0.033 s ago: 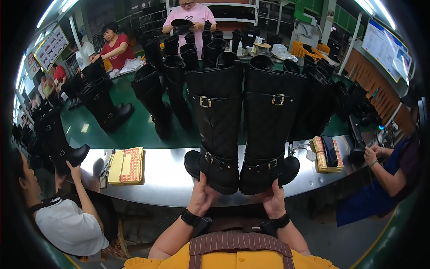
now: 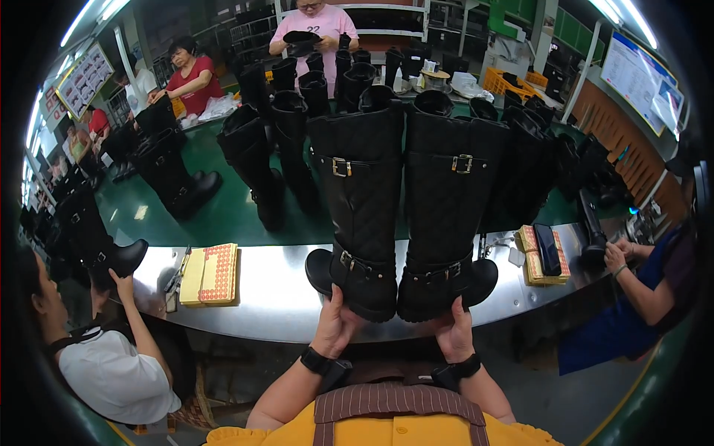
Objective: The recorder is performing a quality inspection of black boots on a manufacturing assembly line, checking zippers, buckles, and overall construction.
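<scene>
A pair of tall black quilted boots stands upright in front of me, heels together and toes pointing outward. My left hand [image 2: 335, 327] is closed on the left boot [image 2: 358, 201], its thumb against the foot and its fingers under the sole. In the same way my right hand [image 2: 455, 334] grips the right boot [image 2: 448, 204] at the foot. Both boots carry a buckled strap near the top and another at the ankle. The fingertips of both hands are hidden beneath the soles.
A metal ledge [image 2: 275, 293] edges the green table [image 2: 230, 189], where several more black boots stand. Red-dotted sticker sheets [image 2: 210, 275] lie left; a phone [image 2: 547, 250] rests on similar sheets at right. Co-workers sit close on both sides, each handling a boot; others work across the table.
</scene>
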{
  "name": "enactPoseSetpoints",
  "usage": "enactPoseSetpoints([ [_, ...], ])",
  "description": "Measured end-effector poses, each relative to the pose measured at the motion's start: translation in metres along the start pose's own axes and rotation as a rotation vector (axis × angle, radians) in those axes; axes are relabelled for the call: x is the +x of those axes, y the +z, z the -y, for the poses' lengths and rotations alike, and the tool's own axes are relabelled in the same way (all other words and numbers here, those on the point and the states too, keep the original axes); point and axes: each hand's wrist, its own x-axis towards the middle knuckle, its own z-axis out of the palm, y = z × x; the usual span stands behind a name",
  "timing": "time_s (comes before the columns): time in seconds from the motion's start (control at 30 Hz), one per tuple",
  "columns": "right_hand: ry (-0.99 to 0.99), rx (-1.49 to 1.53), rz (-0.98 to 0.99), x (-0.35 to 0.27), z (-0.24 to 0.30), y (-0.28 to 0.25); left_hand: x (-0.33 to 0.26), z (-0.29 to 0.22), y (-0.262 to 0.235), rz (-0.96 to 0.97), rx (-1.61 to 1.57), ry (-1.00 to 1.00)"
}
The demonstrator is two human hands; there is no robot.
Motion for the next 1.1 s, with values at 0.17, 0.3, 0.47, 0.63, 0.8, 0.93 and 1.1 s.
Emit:
enactPoseSetpoints([
  [0.17,-0.005,0.027,-0.051,-0.002,0.003,0.013,0.001,0.000,0.003,-0.028,0.004,0.007],
  [0.3,0.028,0.004,-0.107,0.000,0.005,0.015,0.003,0.001,0.002,-0.053,-0.032,0.009],
  [0.47,0.061,-0.028,-0.096,0.004,0.005,0.009,0.008,0.000,-0.003,-0.050,-0.104,-0.021],
  [0.63,0.070,-0.041,-0.112,0.007,0.002,0.009,0.009,0.001,-0.007,-0.060,-0.102,-0.026],
  [0.8,0.095,-0.049,-0.075,0.006,0.002,0.000,0.008,0.001,-0.007,-0.064,-0.074,-0.046],
  [0.93,0.240,0.148,0.136,0.010,-0.002,-0.020,0.003,-0.001,-0.008,0.090,-0.153,-0.209],
  [1.1,0.090,-0.709,0.229,0.019,-0.006,-0.020,0.000,0.011,-0.026,0.067,0.363,-0.025],
])
